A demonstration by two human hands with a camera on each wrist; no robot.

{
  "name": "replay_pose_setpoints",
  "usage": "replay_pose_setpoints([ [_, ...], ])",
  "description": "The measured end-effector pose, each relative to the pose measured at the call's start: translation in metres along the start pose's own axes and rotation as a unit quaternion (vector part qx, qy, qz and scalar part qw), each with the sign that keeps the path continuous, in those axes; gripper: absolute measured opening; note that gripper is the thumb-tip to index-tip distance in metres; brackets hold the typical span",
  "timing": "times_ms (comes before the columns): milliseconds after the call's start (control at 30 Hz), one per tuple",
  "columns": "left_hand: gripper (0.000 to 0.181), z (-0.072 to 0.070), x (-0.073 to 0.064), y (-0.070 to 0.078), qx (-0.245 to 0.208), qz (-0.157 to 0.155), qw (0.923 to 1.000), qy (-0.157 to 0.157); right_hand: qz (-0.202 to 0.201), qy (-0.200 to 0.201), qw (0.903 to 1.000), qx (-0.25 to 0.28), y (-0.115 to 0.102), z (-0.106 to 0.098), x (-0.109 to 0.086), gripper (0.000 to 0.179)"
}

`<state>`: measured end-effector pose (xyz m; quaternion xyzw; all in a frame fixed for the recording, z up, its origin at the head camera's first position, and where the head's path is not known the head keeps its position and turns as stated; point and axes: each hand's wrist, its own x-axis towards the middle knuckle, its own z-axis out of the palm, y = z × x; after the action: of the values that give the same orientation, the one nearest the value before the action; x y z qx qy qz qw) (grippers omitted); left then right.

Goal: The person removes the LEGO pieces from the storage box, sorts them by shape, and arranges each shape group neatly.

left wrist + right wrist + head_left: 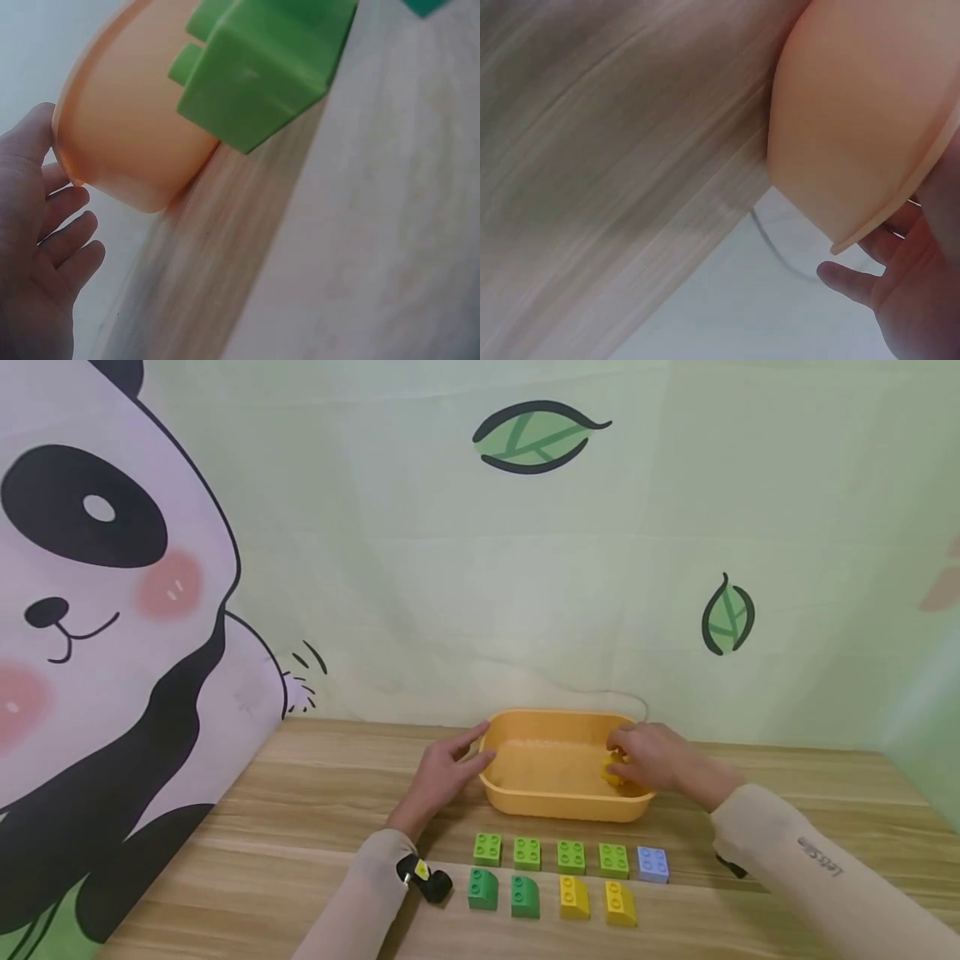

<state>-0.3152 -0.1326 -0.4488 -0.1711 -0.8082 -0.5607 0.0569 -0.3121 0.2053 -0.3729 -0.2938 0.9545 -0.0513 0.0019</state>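
Observation:
An orange plastic basin (566, 807) stands on the wooden table against the back wall. My left hand (442, 777) holds its left rim, with the thumb over the edge; in the left wrist view that hand (34, 225) has the rim at its thumb and forefinger while the other fingers are loosely bent. Reaching over the right rim, my right hand (660, 760) grips a yellow toy brick (612, 770) low inside the basin, partly covered by the fingers. In the right wrist view the basin wall (855, 112) hides the brick and most fingers of the right hand (915, 292).
In front of the basin lies a row of light green bricks (527, 854) ending in a blue brick (652, 864). Nearer are two dark green curved bricks (482, 889) and two yellow curved bricks (574, 897). A thin cable (600, 692) runs along the back wall.

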Motion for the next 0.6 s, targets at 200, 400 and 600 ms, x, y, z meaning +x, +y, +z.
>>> replay_pose_setpoints([
  [200, 0.052, -0.0007, -0.0001, -0.0013, -0.001, 0.0, 1.0, 0.002, -0.016, 0.011, 0.9998, 0.009, -0.001, -0.0013, -0.0001, 0.032],
  [400, 0.051, -0.0007, 0.0001, -0.0016, -0.001, 0.001, 1.0, 0.004, -0.022, -0.012, 0.9995, 0.02, 0.0003, -0.0023, 0.0019, 0.022],
  [600, 0.053, 0.0003, -0.0007, 0.0005, 0.008, 0.0, 1.0, 0.004, -0.038, -0.006, 0.9992, 0.011, 0.0001, -0.0024, 0.0046, 0.014],
])
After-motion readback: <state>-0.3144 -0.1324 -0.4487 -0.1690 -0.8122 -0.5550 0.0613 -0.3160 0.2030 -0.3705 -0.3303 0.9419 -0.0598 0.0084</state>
